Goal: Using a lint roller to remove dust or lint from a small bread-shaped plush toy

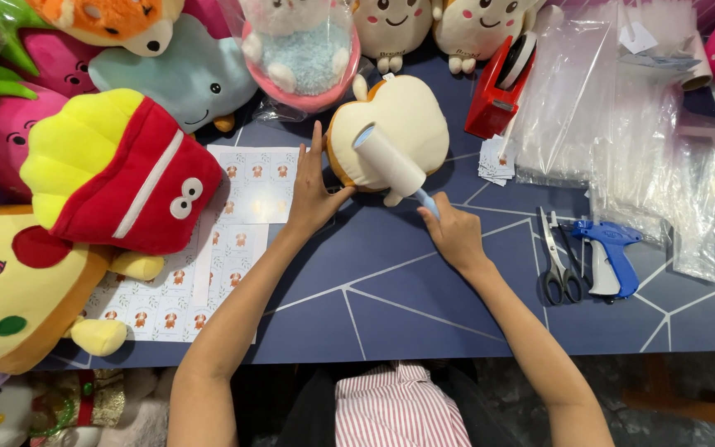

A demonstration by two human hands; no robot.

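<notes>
A cream bread-slice plush toy [411,112] with a brown crust lies on the dark blue table [391,281]. My left hand [312,190] rests flat against its left edge, fingers spread, steadying it. My right hand [453,232] grips the light blue handle of a lint roller [389,159], whose white roll lies across the toy's lower left part.
A red-and-yellow fries plush [117,170] and a pizza plush [18,281] lie at the left over sheets of stickers [246,194]. More plush toys line the back. A red tape dispenser [502,83], clear plastic bags [622,124], scissors [558,257] and a blue tagging gun [610,252] sit at right.
</notes>
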